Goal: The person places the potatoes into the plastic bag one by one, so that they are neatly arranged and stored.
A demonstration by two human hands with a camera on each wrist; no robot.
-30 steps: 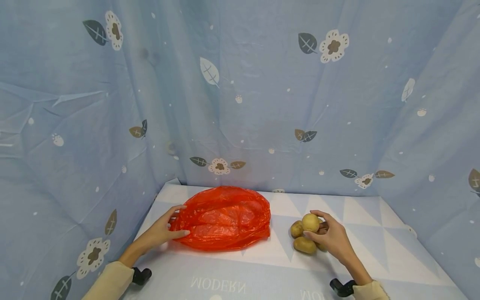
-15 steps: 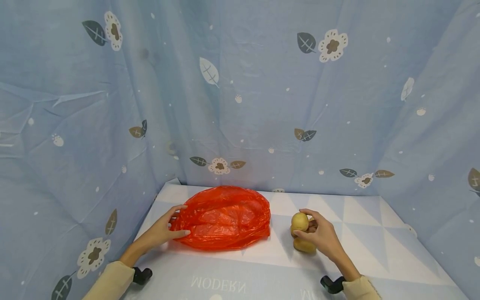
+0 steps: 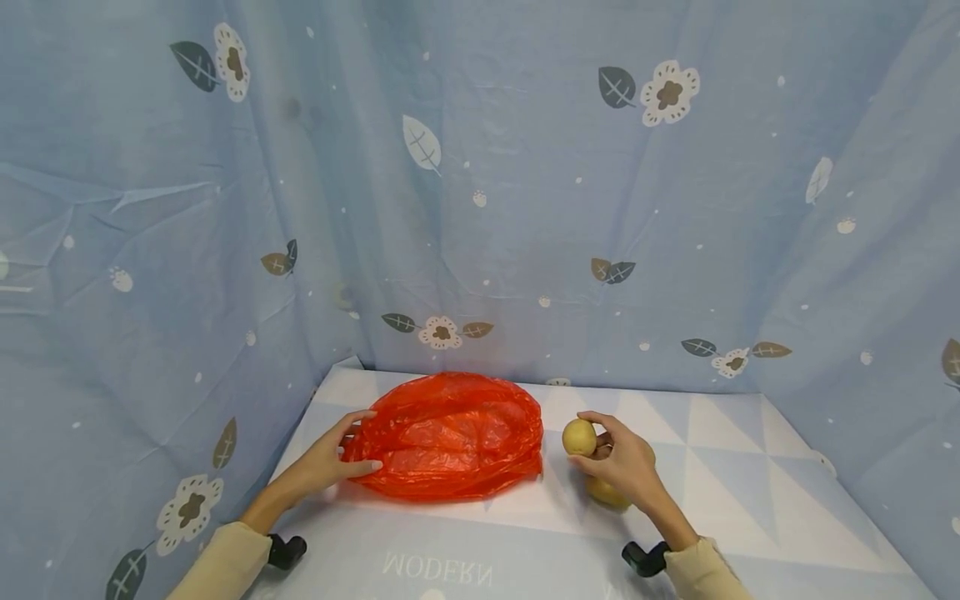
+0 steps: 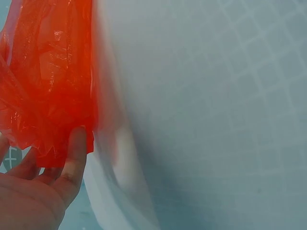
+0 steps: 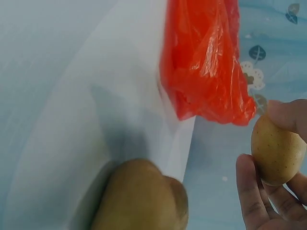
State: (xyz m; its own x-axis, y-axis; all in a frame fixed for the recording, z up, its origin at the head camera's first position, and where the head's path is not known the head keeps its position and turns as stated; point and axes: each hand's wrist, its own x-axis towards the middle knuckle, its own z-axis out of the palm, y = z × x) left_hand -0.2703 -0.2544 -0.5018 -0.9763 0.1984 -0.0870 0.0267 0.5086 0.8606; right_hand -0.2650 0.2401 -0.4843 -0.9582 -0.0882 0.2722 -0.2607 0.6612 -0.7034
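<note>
Potato (image 3: 579,437): up off the tabletop (image 3: 720,500), between the red bag (image 3: 459,442) and the other potatoes (image 5: 139,199), apart from the bag. Progress, my read: this one's picked up and held outside the bag; at least two more sit on the tabletop. Can't see what's inside the bag. My right fingers (image 3: 600,419) pinch the potato, opened to its width; my left fingers (image 3: 356,417) grip the bag's left end, spread wide.

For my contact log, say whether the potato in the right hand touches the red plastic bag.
Apart: the head view shows bare tabletop between the held potato and the red plastic bag.
</note>
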